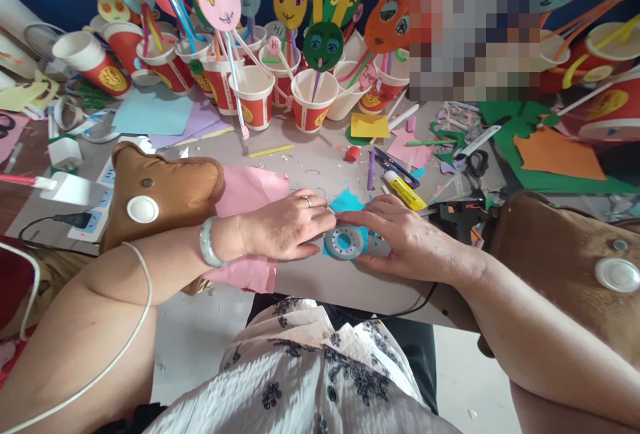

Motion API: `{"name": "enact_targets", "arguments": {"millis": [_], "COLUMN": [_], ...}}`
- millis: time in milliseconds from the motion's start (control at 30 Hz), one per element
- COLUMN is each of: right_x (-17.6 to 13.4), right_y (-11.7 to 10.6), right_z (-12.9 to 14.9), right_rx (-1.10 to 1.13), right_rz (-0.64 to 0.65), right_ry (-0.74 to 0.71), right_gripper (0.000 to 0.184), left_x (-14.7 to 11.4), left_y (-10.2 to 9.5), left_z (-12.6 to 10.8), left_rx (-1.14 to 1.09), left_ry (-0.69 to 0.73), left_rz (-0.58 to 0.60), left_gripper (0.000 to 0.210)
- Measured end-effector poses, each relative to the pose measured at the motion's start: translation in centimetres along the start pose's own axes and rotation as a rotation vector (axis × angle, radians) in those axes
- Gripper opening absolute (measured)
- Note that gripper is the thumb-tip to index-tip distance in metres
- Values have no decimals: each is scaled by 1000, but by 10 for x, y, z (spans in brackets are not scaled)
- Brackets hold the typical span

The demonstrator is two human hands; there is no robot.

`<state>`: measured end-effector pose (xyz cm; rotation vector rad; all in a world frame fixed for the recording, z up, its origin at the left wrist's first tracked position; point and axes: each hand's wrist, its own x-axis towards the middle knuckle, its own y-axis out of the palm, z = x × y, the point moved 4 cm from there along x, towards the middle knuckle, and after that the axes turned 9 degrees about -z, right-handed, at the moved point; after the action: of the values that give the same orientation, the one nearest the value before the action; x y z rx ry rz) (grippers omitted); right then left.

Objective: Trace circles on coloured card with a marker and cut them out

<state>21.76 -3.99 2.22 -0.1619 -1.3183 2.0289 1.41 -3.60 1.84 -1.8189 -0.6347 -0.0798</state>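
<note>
Fingers [320, 222] of the left hand [286, 226] are bent together, tips reaching the edge of a blue paper piece [345, 199]; from my head view I cannot tell whether they pinch it. Opposite them, I have the right hand [413, 237] with index finger and thumb spread, one along the upper side and one along the lower side of a pale ring-shaped roll [345, 255]. I can't tell whether those fingers grip it or only rest around it. The roll lies flat on the blue paper, near the worktop [310, 281] front edge, between the two hands, and blue shows through its hole. The two index fingertips nearly meet just above it.

Under the left wrist, which wears a pale bangle [213, 244], I see a pink sheet [250, 187] beside a brown cushion [167, 197]. Just beyond the right hand lie a yellow glue stick [406, 192], dark-handled scissors [395, 167] and a purple stick [371, 169]; a black glue gun [457, 217] sits to its right, next to another brown cushion [555, 247]. Farther back, I count many red-and-white paper cups [309, 111] with paper faces [324, 47] standing above them.
</note>
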Motion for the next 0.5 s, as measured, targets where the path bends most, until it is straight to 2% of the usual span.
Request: {"name": "enact_targets", "arguments": {"millis": [167,333,500], "right_x": [-1,1,2], "right_y": [0,-2,-3], "right_z": [-1,1,4], "right_rx": [-2,-38,-37], "right_rz": [6,3,-10], "right_ry": [7,13,-11], "right_gripper": [59,56,54], "left_x": [-1,-2,-1], "left_y": [-2,-5,-6], "left_z": [-1,-6,-7], "left_rx": [-13,20,39], "left_ry": [10,63,71], "left_rz": [7,58,70], "left_gripper": [22,41,38]}}
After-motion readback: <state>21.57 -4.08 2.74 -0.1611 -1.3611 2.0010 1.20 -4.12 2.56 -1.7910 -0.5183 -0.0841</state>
